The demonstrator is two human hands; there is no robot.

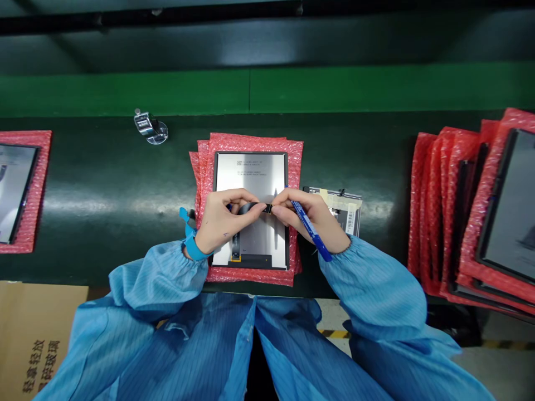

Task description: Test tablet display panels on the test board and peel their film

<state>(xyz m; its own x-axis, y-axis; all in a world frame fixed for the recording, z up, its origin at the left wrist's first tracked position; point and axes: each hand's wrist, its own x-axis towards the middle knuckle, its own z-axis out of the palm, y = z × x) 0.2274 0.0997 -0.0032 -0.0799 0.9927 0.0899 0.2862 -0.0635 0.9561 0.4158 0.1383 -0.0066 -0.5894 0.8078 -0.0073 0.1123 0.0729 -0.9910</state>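
A display panel (pixel 251 178) with a silvery back lies on red bubble-wrap sheets (pixel 295 167) in the middle. Over the panel, my left hand (pixel 225 217) pinches a dark flex cable (pixel 249 208) between thumb and fingers. My right hand (pixel 311 214) is closed at the cable's small connector end (pixel 268 208), its fingertips meeting those of my left hand. A blue marker pen (pixel 311 231) rests in my right hand, slanting toward the wrist. The panel's lower flex strip (pixel 236 248) shows beneath my left hand.
Right of the panel lies a device assembly (pixel 353 214) with tape and a label. Piled panels in red bubble wrap (pixel 426 211) stand far right. Another panel (pixel 16 189) lies far left. A metal tally counter (pixel 150 127) sits behind; a cardboard box (pixel 37 334) is lower left.
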